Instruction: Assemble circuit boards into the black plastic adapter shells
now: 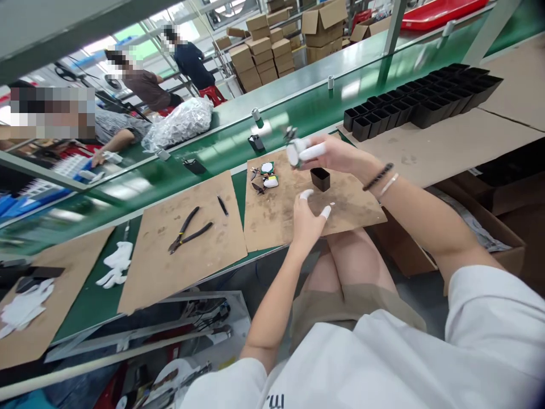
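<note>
I stand near the bench and I see the person's right hand (330, 154) raised above a sheet of cardboard (270, 224). Its fingers are closed together on a round white part (293, 153), which is in the air; something dark, a little blurred, sticks out at the top of this part. The left hand (305, 220) is lower, near the front edge of the same sheet, with thumb and forefinger wide apart. White covers sit on some fingertips of both hands.

Between the two hands, a little to the right, one black cup (321, 179) stands on the cardboard with its mouth upward. To the left, two small assemblies (268, 168) with white tops and dark wires lie close to each other.

On the next cardboard to the left there are cutters (183, 241) with handles spread, and a thin black tool (222, 205) near them. At the right side, many black cups (398, 111) stand in tight rows. Across the green belt (293, 108), a co-worker's arm (121, 141) reaches near a clear plastic bag (181, 122).
</note>
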A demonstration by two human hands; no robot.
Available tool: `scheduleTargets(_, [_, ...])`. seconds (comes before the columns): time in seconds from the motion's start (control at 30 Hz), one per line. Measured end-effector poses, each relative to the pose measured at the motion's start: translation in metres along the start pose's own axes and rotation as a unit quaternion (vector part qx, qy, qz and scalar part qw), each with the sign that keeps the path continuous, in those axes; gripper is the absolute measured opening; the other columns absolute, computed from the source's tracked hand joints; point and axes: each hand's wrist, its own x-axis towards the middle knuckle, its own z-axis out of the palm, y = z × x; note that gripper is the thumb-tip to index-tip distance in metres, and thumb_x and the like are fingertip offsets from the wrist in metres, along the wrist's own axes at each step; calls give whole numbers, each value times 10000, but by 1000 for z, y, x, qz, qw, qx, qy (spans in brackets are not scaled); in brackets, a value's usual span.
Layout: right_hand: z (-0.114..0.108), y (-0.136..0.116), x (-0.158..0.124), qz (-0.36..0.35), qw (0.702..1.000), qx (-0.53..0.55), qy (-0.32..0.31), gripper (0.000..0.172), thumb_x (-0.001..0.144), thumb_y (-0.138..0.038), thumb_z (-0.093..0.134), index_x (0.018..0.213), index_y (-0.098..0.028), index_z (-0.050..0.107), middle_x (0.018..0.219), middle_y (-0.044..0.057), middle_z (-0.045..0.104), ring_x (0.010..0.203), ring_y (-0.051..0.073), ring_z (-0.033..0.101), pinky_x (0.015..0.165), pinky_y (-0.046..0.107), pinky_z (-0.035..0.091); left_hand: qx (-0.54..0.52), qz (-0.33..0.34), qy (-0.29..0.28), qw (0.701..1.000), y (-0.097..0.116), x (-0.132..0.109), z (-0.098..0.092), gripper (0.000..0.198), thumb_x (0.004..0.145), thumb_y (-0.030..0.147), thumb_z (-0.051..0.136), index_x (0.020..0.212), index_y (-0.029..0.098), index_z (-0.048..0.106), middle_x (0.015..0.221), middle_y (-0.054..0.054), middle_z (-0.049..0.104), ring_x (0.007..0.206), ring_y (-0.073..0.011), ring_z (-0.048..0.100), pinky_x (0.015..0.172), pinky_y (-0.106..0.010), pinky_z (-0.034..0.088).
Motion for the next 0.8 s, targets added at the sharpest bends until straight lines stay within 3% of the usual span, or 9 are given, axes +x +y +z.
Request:
scheduleTargets(0.07, [-9,10,-30,1,982,183,45,500,942,-361,401,1354,-153,594,1332,150,720,1238,281,691,1079,494,559,-24,-79,-40,996,-2,28,3,823,696,293,886,1399,129,491,1452,-215,550,1360,-333,560,1155,-477,458])
scheduleTargets(0.13, [-9,22,-60,22,955,282,84,566,894,-385,416,1388,-143,551,1363,155,704,1298,296,661,1156,536,504,-49,-106,-72,991,-5,56,6,902,619,271,932,1396,131,496,1487,-219,537,1383,-345,549,1168,-475,451])
scheduleTargets(0.27, [10,42,-107,58,932,332,135,555,818,-452,545,1318,-219,598,1328,127,728,1273,321,680,1171,586,483,-85,-100,-132,983,-7,85,12,609,620,177,900,1166,119,635,1197,-161,736,1122,-316,705,1017,-447,558])
scheduleTargets(0.4, [36,61,-129,49,894,421,146,545,728,-517,712,1210,-269,661,1292,112,751,1185,345,723,1117,621,516,-81,-98,-107,986,4,74,9,496,689,184,857,1141,125,664,1194,-151,754,1133,-301,714,1029,-436,556])
scheduleTargets(0.53, [44,69,-130,-21,865,423,269,578,605,-470,909,1109,-295,685,1311,82,749,1252,343,695,1118,590,522,-72,-13,-69,995,33,45,-13,602,676,194,862,1241,150,660,1291,-122,724,1233,-291,677,1105,-432,520])
scheduleTargets(0.63, [43,57,-128,-79,870,354,336,626,568,-452,969,1109,-298,695,1296,75,759,1364,349,625,1164,581,487,-67,68,-56,994,59,27,-37,608,690,176,843,1270,180,663,1247,-82,730,1190,-264,690,1065,-394,552])
scheduleTargets(0.8, [44,23,-137,-159,891,292,310,426,735,-362,907,1132,-333,754,1325,36,752,1342,326,646,1179,554,495,-30,137,-64,988,84,15,-64,569,720,108,787,1268,193,662,1203,-58,726,1154,-234,691,1018,-351,574])
